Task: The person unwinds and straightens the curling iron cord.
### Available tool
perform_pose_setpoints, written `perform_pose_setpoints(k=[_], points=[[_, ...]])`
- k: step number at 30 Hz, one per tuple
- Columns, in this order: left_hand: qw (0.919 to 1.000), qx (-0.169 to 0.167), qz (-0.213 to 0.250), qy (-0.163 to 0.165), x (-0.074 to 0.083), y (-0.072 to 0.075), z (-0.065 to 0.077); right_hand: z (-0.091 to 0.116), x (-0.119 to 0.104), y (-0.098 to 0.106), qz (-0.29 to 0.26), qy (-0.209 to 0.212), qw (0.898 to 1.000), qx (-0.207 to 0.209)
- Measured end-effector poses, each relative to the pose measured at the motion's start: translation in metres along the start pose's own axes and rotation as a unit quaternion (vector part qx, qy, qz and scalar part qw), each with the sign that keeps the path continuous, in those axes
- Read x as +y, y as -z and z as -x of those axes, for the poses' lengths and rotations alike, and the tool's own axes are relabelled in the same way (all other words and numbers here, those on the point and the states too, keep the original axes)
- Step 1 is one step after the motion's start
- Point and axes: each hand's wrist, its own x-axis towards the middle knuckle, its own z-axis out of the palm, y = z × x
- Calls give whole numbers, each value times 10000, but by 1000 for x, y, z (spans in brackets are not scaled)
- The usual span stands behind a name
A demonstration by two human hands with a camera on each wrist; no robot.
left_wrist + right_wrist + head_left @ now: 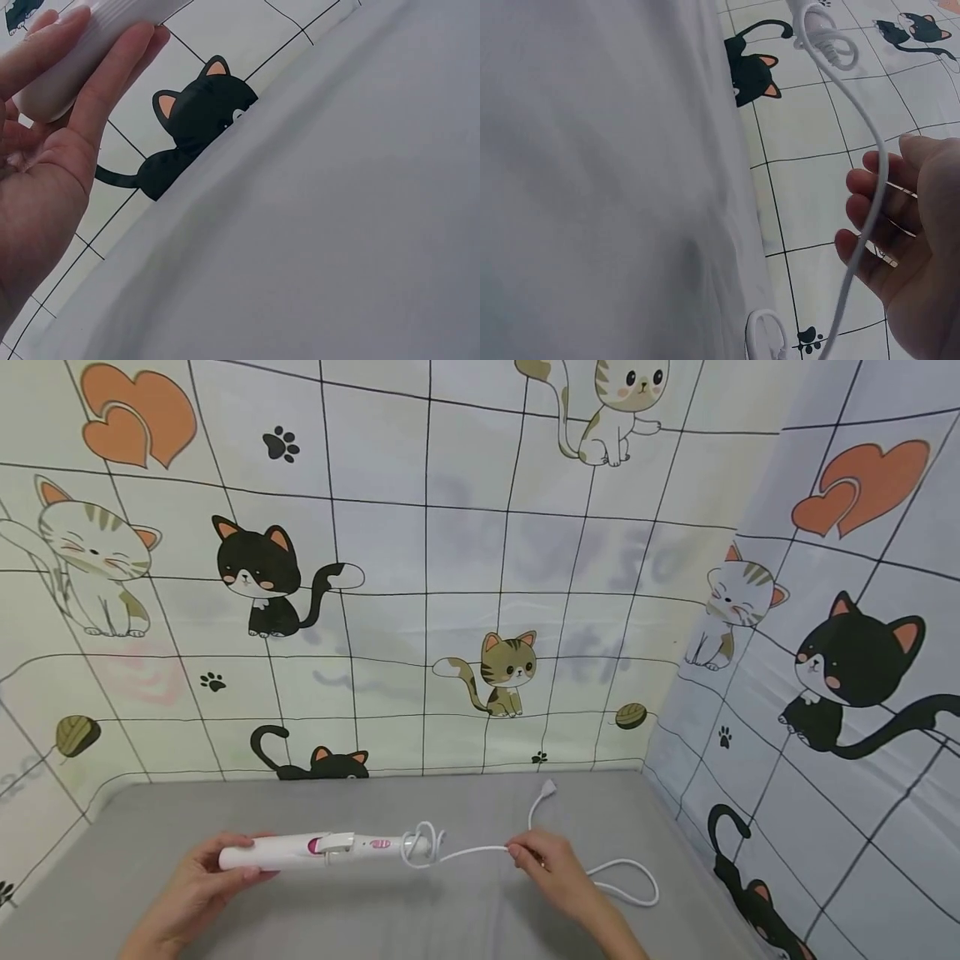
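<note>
A white hair styling iron [300,852] with pink buttons lies across the head view, roughly level above the grey surface. My left hand [217,881] grips its smooth wide end, thumb on the near side. In the left wrist view, the fingers [112,82] wrap around that rounded end. White cord [472,850] is looped loosely about the iron's other end and stretches to the right. Thumb and fingertips of my right hand [555,868] hold this cord; in the right wrist view it runs across the curled fingers [862,210]. Beyond that hand, the plug [549,788] lies at the back.
Grey cloth covers the table [420,910]. A slack loop of the cord [637,902] lies on it to the right of my right hand. Cat-printed curtains [390,552] stand along the back and both sides.
</note>
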Motion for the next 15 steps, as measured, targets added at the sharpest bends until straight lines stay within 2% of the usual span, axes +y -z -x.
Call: perform_pose_setpoints(k=[4,6,12,15], points=[[9990,330,-256,166,3,-5,-2,0,-5,-3,-13,-291,9995,-123],[9983,407,-351,218,4,-7,-3,-1,-7,-6,91,-308,9994,-117],[9973,502,-465,256,5,-12,-6,-10,-12,-19,645,280,9975,46],[9963,605,-529,291,6,-14,-7,-14,-16,-26,745,522,9958,52]])
